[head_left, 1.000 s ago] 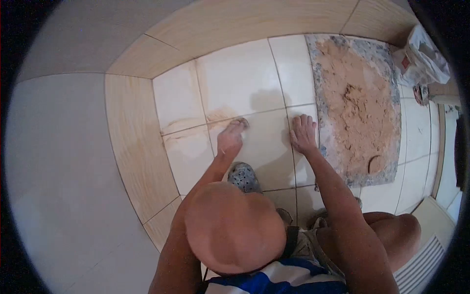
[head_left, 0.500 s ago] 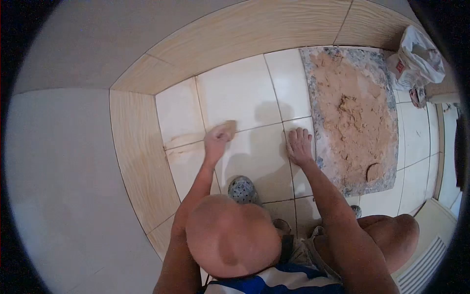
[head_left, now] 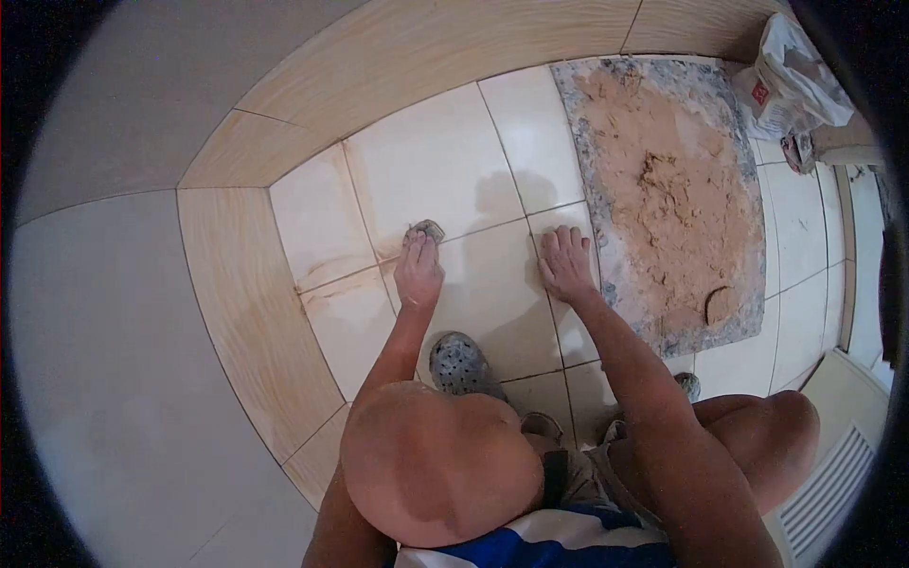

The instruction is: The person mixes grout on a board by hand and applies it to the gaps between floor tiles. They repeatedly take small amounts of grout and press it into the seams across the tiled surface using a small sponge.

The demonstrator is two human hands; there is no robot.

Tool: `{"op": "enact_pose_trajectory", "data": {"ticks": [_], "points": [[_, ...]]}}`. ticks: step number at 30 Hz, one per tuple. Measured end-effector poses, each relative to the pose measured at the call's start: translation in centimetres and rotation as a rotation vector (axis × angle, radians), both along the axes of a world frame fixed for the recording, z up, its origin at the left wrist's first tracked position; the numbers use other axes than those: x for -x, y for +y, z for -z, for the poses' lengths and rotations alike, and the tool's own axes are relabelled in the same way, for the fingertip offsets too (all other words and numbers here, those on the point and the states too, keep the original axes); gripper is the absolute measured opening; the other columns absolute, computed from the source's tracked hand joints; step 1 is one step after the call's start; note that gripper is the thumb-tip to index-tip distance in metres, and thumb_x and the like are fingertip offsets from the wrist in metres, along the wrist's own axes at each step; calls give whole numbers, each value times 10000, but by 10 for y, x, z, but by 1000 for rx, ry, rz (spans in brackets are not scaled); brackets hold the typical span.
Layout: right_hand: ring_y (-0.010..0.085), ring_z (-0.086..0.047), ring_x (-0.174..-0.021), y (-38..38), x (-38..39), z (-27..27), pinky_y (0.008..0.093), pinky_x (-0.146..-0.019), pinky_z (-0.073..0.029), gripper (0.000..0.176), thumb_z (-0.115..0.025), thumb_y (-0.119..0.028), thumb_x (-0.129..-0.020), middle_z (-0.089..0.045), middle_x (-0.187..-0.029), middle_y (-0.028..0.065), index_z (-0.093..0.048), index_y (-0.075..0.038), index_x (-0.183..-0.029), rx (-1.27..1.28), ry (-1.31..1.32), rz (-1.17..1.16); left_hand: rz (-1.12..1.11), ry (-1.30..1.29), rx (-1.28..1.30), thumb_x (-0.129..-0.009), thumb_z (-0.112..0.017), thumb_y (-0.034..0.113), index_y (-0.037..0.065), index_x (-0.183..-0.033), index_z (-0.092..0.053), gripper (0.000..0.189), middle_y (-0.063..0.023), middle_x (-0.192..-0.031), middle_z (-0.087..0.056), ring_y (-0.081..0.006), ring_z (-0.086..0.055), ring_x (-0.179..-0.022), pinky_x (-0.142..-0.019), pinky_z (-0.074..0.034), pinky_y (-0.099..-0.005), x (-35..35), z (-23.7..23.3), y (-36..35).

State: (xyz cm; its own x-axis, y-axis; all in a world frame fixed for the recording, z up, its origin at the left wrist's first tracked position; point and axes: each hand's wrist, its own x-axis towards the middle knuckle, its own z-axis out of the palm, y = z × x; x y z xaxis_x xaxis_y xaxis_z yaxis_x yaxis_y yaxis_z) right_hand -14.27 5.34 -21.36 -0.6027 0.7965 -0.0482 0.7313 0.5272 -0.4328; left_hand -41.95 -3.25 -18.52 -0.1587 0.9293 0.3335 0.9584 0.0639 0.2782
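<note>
on the pale floor tiles, up ahead of the left shoe, lies a small dirty pad. it is at the tips of the fingers of the left hand, and part of it pokes out past them, on the far side. those fingers are close together and hold the pad down on the floor. how the thumb sits on it, i cannot tell. the pad is near a spot where dark tile lines cross, and brown smears mark the floor to its left.

the right hand holds nothing. it rests on the tiles, palm down, with its fingers a little apart, well apart from the pad. just to the right of that hand is a speckled gray board with wet-looking brown paste spread all over its middle. a round brown lump sits near the board's close edge. past the board's far right corner stands a white bag with a red mark, near the wood-look wall.
</note>
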Motion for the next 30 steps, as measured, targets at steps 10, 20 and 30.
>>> {"op": "enact_pose_trajectory", "data": {"ticks": [10,20,30], "points": [[327,-438,-1029,3,-1,-5,492,-825,-353,463,-600,-286,-759,-470,-1082,166,-504,-29,-1132,-8,-45,-30,111,-141,318,-791,-557,-23,58,-1045,-662,287,-173,-1035,-658,-329,-642,-998,-857,-536,-420,-5,-42,-38],[326,-446,-977,0,-1,-6,490,-795,-350,408,-601,-241,-739,-461,-1030,153,-508,-27,-1074,-27,43,13,-4,7,280,-832,-549,24,28,-1104,-644,288,-195,-1075,-661,-351,-637,-992,-808,-526,-447,0,-21,-3],[339,-443,-1003,1,-1,-2,503,-808,-350,486,-604,-292,-751,-466,-1077,167,-494,-17,-1136,-22,29,-11,-310,-190,131,-776,-573,-14,105,-1137,-671,393,-150,-1088,-684,-320,-649,-1021,-891,-517,-413,73,-40,-19]]}}
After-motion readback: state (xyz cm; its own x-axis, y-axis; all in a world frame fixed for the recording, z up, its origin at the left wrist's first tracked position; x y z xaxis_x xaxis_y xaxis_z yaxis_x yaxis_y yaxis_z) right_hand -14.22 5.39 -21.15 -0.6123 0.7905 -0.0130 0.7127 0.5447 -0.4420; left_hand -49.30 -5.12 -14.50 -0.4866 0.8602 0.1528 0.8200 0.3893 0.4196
